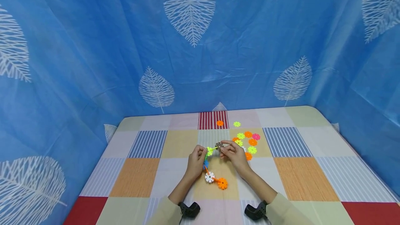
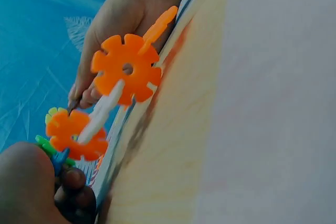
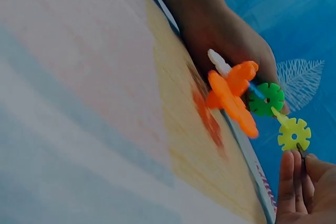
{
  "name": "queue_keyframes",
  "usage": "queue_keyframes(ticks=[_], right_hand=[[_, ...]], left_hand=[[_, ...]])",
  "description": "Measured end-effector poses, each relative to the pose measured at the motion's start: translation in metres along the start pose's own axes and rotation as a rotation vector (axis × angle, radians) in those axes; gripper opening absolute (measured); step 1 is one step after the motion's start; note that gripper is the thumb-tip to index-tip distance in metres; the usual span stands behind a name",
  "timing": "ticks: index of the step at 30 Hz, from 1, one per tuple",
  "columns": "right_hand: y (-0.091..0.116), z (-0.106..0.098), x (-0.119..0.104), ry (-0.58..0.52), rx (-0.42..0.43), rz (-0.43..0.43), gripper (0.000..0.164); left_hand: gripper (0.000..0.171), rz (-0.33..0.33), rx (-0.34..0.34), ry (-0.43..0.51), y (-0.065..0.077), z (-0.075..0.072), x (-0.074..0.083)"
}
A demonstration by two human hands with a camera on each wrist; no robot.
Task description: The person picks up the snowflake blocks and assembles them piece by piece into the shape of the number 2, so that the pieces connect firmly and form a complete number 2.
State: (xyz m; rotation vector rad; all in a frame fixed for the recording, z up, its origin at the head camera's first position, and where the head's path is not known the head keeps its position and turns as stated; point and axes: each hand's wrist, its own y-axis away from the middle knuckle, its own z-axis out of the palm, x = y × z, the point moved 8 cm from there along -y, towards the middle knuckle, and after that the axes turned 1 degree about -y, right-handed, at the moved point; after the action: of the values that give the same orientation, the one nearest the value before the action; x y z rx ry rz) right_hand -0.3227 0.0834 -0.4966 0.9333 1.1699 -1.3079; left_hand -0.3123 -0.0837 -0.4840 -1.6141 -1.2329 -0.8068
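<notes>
A chain of notched plastic discs, slotted edge to edge, hangs between the two hands above the table. My left hand (image 1: 196, 160) pinches it near the green disc (image 3: 258, 107) and the blue disc (image 1: 205, 164). With thumb and fingers, my right hand (image 1: 235, 154) pinches a dark brown disc (image 1: 219, 144) that joins a yellow-green disc (image 1: 209, 151). Below the left hand dangle a white disc (image 1: 208, 174) and an orange disc (image 1: 220, 185). In the left wrist view another orange disc (image 2: 63, 127) sits close to the left fingers, which partly hide the blue disc.
Loose discs in orange, yellow-green and pink (image 1: 256, 136) lie beyond and beside the right hand. Farther back are an orange disc (image 1: 220, 123) and a yellow-green disc (image 1: 236, 124). A patchwork cloth (image 1: 134, 176) covers the table; a blue leaf-print curtain (image 1: 237, 44) surrounds it.
</notes>
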Motion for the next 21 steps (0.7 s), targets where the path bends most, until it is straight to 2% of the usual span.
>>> queue_keyframes(ticks=[5,9,15,18,21], right_hand=[[-0.002,-0.001,-0.003,0.006,-0.016,-0.027,0.03],[-0.001,0.005,-0.01,0.096,-0.084,-0.063,0.029],[0.004,0.014,-0.023,0.235,-0.136,-0.131,0.025],[0.0,0.005,-0.025,0.363,-0.089,-0.206,0.025],[-0.006,-0.015,-0.032,0.591,0.053,-0.321,0.023]], left_hand=[[0.014,-0.028,0.043,0.035,0.001,-0.002,0.0],[0.012,-0.068,0.072,0.069,-0.002,-0.004,-0.001],[0.015,-0.057,-0.013,0.196,0.002,-0.005,0.023],[0.016,-0.078,-0.042,0.213,0.003,-0.004,0.027],[0.017,-0.12,-0.056,0.261,0.004,-0.004,0.022]])
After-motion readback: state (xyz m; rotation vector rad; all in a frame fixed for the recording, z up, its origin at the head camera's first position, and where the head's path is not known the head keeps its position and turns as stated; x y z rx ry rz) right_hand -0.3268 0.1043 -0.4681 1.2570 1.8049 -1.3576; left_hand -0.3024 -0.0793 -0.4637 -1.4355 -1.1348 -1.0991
